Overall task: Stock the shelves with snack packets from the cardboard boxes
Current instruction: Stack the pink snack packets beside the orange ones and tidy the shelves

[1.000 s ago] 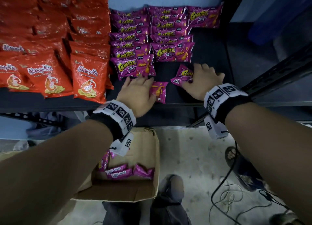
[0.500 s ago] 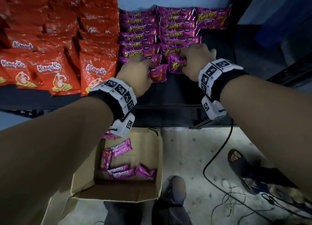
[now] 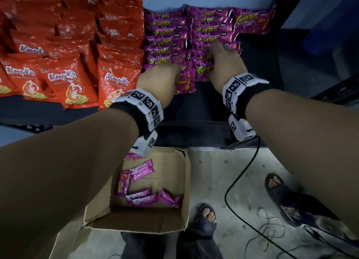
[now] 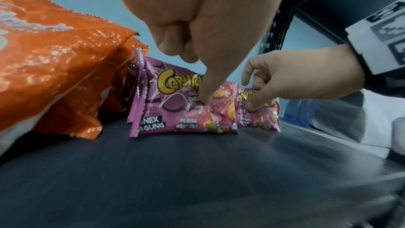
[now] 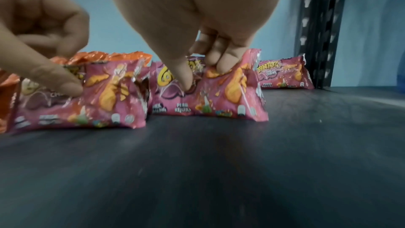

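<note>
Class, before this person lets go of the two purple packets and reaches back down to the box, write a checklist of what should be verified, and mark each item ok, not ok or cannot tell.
1. Left packet stands on the shelf: ok.
2. Right packet stands on the shelf: ok.
3. Left hand has its grip on the left packet: ok, thumb and fingers pinch it.
4. Right hand pinches the right packet: ok.
5. Packets stay upright once released: cannot tell.
6. Cardboard box holds more purple packets: ok.
</note>
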The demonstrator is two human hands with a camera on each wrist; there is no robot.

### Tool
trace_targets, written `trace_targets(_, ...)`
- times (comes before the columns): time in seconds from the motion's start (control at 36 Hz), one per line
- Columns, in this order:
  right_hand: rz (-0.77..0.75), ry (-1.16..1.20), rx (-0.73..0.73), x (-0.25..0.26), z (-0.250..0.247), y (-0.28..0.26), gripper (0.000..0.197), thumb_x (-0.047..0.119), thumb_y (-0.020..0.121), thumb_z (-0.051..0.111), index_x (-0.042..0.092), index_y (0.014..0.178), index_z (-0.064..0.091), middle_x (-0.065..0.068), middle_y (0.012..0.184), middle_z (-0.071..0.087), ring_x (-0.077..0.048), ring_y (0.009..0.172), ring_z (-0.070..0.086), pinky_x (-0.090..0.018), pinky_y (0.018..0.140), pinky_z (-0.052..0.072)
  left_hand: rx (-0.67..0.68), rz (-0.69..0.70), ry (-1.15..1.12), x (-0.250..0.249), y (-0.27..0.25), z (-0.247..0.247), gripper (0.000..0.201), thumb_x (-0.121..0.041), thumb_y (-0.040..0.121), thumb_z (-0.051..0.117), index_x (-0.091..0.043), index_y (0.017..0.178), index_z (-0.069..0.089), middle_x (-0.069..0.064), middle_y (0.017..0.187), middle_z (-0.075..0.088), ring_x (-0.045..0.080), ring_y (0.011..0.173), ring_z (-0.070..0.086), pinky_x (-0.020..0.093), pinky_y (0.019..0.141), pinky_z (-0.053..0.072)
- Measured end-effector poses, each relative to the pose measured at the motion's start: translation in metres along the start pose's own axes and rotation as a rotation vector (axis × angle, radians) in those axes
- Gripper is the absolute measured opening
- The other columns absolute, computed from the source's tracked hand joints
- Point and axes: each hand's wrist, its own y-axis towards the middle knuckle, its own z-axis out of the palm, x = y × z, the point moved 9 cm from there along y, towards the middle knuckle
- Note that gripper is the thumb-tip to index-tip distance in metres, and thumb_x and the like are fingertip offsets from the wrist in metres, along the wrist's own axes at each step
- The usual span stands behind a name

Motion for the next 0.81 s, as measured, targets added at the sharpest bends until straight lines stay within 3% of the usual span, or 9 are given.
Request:
trace_targets(0.08,-0.018,0.032,-0.008,0.001,0.004,-0.011,0.023,0.004,0.088,0.064,0.006,0.109,0.057,-0.008,0.095,0.055,-0.029,0.099,0.053,-0.037,0.073,0.046,0.041,0.038,-0.008,-0.002,-0.011,0.011,0.019,-0.004,0.088,0.058,-0.015,0.1,0.066,0.004,0.103,0.064,0.031,0.092,0.063,0.041,0.069,0.054)
trace_targets(0.19,-0.028,0.084,-0.053,0.003,0.01,-0.038,0.022,0.015,0.091,0.062,0.007,0.111,0.066,-0.013,0.11,0.065,-0.037,0.116,0.051,-0.045,0.092,0.049,0.112,0.055,-0.059,0.001,-0.033,0.03,0.031,-0.025,0.092,0.063,-0.02,0.122,0.066,0.003,0.119,0.062,0.029,0.108,0.062,0.043,0.082,0.057)
trace_targets(0.28,-0.025,0.156,-0.117,0.006,0.016,-0.068,0.02,0.015,0.09,0.063,0.008,0.108,0.07,-0.011,0.106,0.067,-0.032,0.109,0.055,-0.041,0.087,0.05,0.115,0.015,-0.121,0.009,-0.05,0.038,0.047,-0.033,0.092,0.062,-0.02,0.138,0.058,0.005,0.129,0.06,0.028,0.12,0.057,0.042,0.09,0.055)
trace_targets(0.36,-0.005,0.265,-0.128,0.008,0.03,-0.097,0.016,0.015,0.089,0.064,0.009,0.101,0.071,-0.008,0.099,0.066,-0.027,0.097,0.059,-0.037,0.08,0.052,0.115,-0.009,-0.156,0.018,-0.061,0.045,0.053,-0.035,0.092,0.063,-0.016,0.141,0.055,0.008,0.132,0.059,0.029,0.121,0.056,0.044,0.094,0.053)
trace_targets(0.5,0.032,0.401,-0.114,0.02,0.054,-0.137,0.006,0.015,0.087,0.065,0.013,0.093,0.067,-0.001,0.091,0.06,-0.021,0.078,0.059,-0.04,0.071,0.054,0.081,-0.075,-0.25,0.032,-0.07,0.047,0.057,-0.032,0.092,0.065,-0.011,0.144,0.052,0.012,0.136,0.057,0.031,0.123,0.056,0.043,0.099,0.051)
trace_targets(0.61,0.072,0.465,-0.04,0.032,0.076,-0.161,0.003,0.014,0.086,0.067,0.014,0.09,0.066,0.001,0.086,0.061,-0.019,0.073,0.059,-0.038,0.07,0.053,0.01,-0.08,-0.339,0.038,-0.088,0.044,0.041,-0.026,0.092,0.067,-0.01,0.129,0.063,0.008,0.123,0.063,0.026,0.11,0.062,0.038,0.091,0.053)
trace_targets(0.72,0.177,0.479,0.163,0.033,0.115,-0.182,0.005,0.022,0.089,0.068,0.019,0.086,0.065,0.006,0.081,0.065,-0.013,0.074,0.062,-0.032,0.071,0.054,-0.003,-0.062,-0.421,0.048,-0.124,0.057,0.019,-0.029,0.087,0.065,-0.019,0.104,0.067,-0.006,0.093,0.06,0.016,0.081,0.062,0.041,0.073,0.056)
trace_targets(0.81,0.228,0.449,0.321,0.034,0.146,-0.198,0.002,0.024,0.09,0.067,0.024,0.088,0.067,0.008,0.078,0.069,-0.011,0.072,0.063,-0.028,0.067,0.052,0.059,-0.051,-0.423,0.058,-0.15,0.076,0.015,-0.029,0.087,0.066,-0.021,0.099,0.065,-0.011,0.086,0.055,0.014,0.076,0.058,0.04,0.069,0.056)
